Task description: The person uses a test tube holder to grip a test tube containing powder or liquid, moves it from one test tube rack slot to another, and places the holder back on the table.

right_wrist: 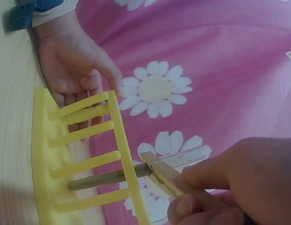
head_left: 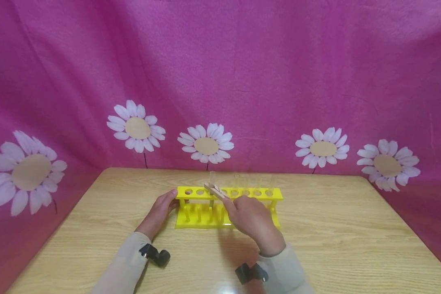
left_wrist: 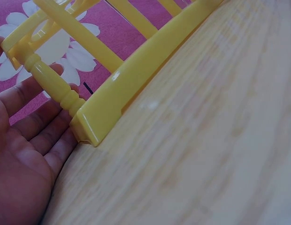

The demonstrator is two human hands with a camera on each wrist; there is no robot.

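Note:
A yellow test tube rack point(head_left: 198, 224) stands on the table. My left hand point(head_left: 159, 213) holds its left end, the thumb at the end of the top bar and the fingers curled behind the end post point(left_wrist: 54, 80). My right hand point(head_left: 255, 218) grips a wooden test tube holder point(head_left: 216, 191) over the rack. In the right wrist view, the holder's tip overlaps a glass test tube point(right_wrist: 101, 179) just above the top bar. That tube passes through a hole in the bar, its grey lower part reaching down towards the base.
Several clear test tubes point(head_left: 270, 183) stand in the holes on the rack's right side. Two holes at its left end hold no tube. Behind the wooden table point(head_left: 334, 241) hangs a magenta cloth point(head_left: 264, 81) with white flowers.

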